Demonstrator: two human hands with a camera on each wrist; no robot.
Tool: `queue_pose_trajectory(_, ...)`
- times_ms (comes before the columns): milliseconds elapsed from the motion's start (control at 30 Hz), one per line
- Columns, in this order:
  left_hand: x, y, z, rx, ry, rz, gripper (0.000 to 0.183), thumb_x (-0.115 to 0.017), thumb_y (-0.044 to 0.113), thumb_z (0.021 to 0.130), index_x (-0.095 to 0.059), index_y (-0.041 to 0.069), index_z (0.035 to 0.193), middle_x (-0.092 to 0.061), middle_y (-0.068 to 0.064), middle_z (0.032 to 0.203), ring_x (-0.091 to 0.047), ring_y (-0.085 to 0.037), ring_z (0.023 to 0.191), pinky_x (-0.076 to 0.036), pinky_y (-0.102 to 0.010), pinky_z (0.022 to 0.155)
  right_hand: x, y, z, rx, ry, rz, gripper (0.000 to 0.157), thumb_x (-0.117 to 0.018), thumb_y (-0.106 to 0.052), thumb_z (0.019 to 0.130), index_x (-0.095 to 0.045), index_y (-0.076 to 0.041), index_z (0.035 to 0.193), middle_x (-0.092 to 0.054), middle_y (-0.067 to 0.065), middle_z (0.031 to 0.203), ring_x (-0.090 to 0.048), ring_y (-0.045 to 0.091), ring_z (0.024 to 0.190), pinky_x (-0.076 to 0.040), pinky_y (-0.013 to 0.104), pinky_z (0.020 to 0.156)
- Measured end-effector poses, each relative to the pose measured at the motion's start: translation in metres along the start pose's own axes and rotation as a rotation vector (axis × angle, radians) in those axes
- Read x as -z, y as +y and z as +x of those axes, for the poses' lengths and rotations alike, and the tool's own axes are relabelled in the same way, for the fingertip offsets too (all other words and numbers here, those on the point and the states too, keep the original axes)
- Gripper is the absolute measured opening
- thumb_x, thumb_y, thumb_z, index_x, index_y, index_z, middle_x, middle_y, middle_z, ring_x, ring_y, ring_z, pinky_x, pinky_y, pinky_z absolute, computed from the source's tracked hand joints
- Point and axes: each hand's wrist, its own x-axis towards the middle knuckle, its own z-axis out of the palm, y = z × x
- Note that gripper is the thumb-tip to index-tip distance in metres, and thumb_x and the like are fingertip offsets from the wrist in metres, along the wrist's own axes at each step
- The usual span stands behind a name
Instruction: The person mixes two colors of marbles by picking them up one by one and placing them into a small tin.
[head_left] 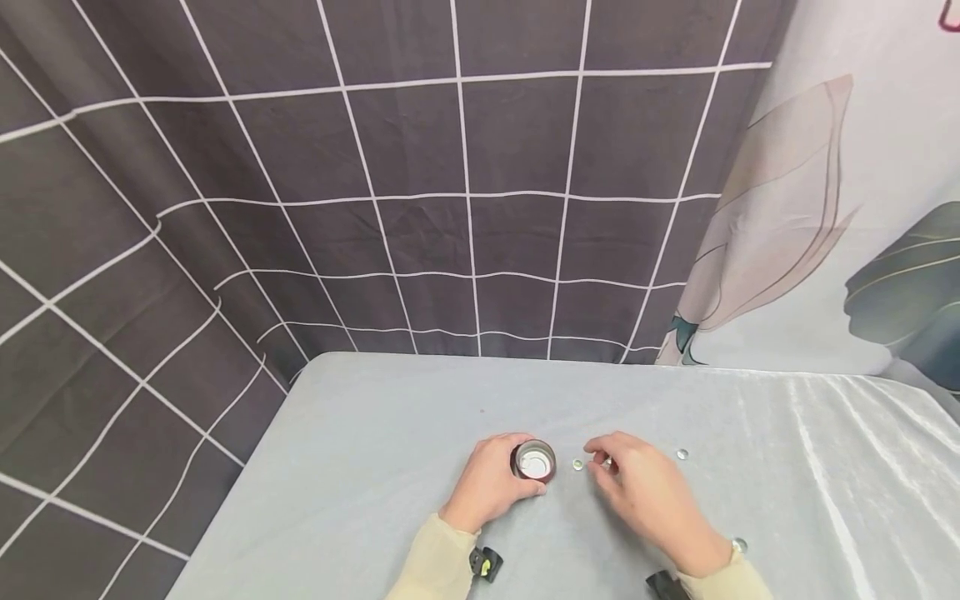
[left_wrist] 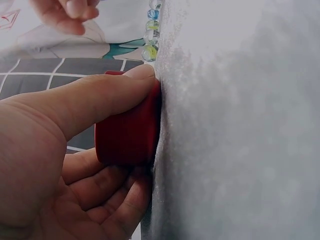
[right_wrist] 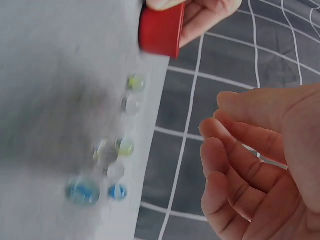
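My left hand (head_left: 487,485) grips a small red round tin (left_wrist: 129,131), thumb on one side and fingers on the other. The tin stands upright on the table, and the head view looks into its open top with a shiny bottom inside. To the right, my right hand (head_left: 651,496) is raised over the table with fingers loosely bent; the right wrist view shows nothing between the fingertips. Below it lie several glass marbles: a yellow-green one (right_wrist: 135,82) nearest the tin, a clear one (right_wrist: 132,104) beside it, and a small blue one (right_wrist: 118,192) farther off.
A pale velvety cloth (head_left: 360,467) covers the table. One marble (head_left: 682,454) lies right of my right hand, and another (head_left: 739,545) shows by the right sleeve. Behind the table hangs a dark checked curtain (head_left: 405,150), with a leaf-patterned one (head_left: 885,167) at the right.
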Motion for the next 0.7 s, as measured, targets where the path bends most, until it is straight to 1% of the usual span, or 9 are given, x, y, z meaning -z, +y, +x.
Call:
queue_pose_trajectory(167,-0.001,-0.001,0.0,0.006,0.006,-0.005,0.052,-0.091,0.022,0.067,-0.072,0.012,0.114,-0.073,0.003,0.108,-0.065,-0.019,0.107,-0.048,-0.038,0.1,0.01,0.012,-0.01,-0.014,0.028,-0.056,0.02,-0.079,-0.002,0.074,-0.073,-0.014,0.089,-0.059,-0.016,0.078,-0.054,0.002,0.067,-0.049,0.025,0.057)
queue_pose_trajectory(333,0.0,0.0,0.0,0.009,0.011,-0.011,0.053,-0.091,0.022,0.067,-0.072,0.011,0.115,-0.073,0.001,0.109,-0.065,-0.021,0.108,-0.047,-0.038,0.101,0.018,0.022,-0.019,-0.041,0.023,-0.091,0.022,-0.081,-0.005,0.073,-0.074,-0.015,0.091,-0.058,-0.018,0.08,-0.055,0.004,0.068,-0.048,0.026,0.056)
queue_pose_trajectory(533,0.0,0.0,-0.002,0.024,0.002,-0.006,0.055,-0.092,0.023,0.067,-0.071,0.011,0.117,-0.073,0.001,0.111,-0.064,-0.022,0.11,-0.046,-0.039,0.103,0.025,0.029,-0.029,-0.076,0.025,-0.117,0.025,-0.083,-0.006,0.072,-0.074,-0.016,0.093,-0.059,-0.018,0.081,-0.056,0.007,0.07,-0.047,0.028,0.056)
queue_pose_trajectory(700,0.0,0.0,-0.002,0.019,0.013,-0.004,0.055,-0.092,0.023,0.066,-0.072,0.011,0.115,-0.073,0.001,0.109,-0.065,-0.021,0.108,-0.047,-0.037,0.101,0.029,0.033,-0.037,-0.109,0.017,-0.139,0.025,-0.083,-0.008,0.071,-0.074,-0.016,0.092,-0.06,-0.016,0.082,-0.057,0.008,0.071,-0.048,0.031,0.057)
